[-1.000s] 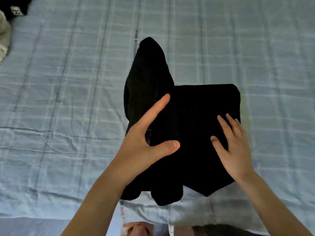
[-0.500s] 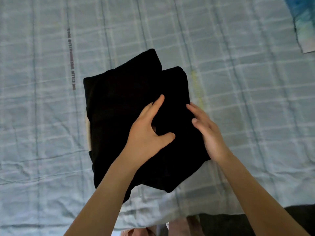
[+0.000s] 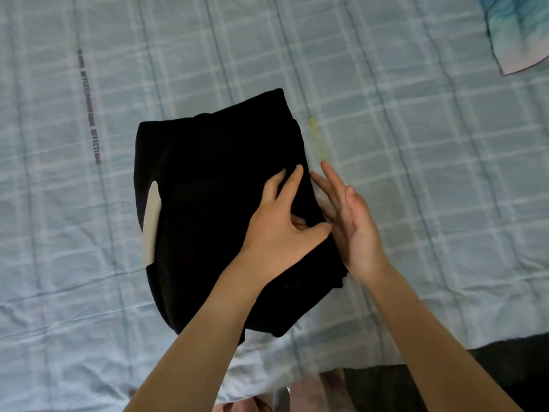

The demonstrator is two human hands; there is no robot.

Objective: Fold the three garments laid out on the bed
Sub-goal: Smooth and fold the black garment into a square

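Observation:
A black garment point(image 3: 214, 188) lies folded into a thick, roughly rectangular bundle in the middle of the pale blue checked bedsheet point(image 3: 416, 173). A pale patch point(image 3: 151, 221) shows at its left edge. My left hand point(image 3: 282, 224) rests flat on the bundle's right part, fingers straight and thumb spread toward the right edge. My right hand point(image 3: 350, 224) stands on its edge against the bundle's right side, palm facing left, fingers straight. Neither hand grips the cloth.
A teal and white garment point(image 3: 517, 31) lies at the top right corner of the bed. Dark cloth point(image 3: 505, 370) covers the near right corner. A line of printed lettering point(image 3: 89, 114) runs down the sheet to the left.
The upright black flap has been folded down into a compact bundle. My right hand left the top of the garment and now stands against its right side. The view shifted right.

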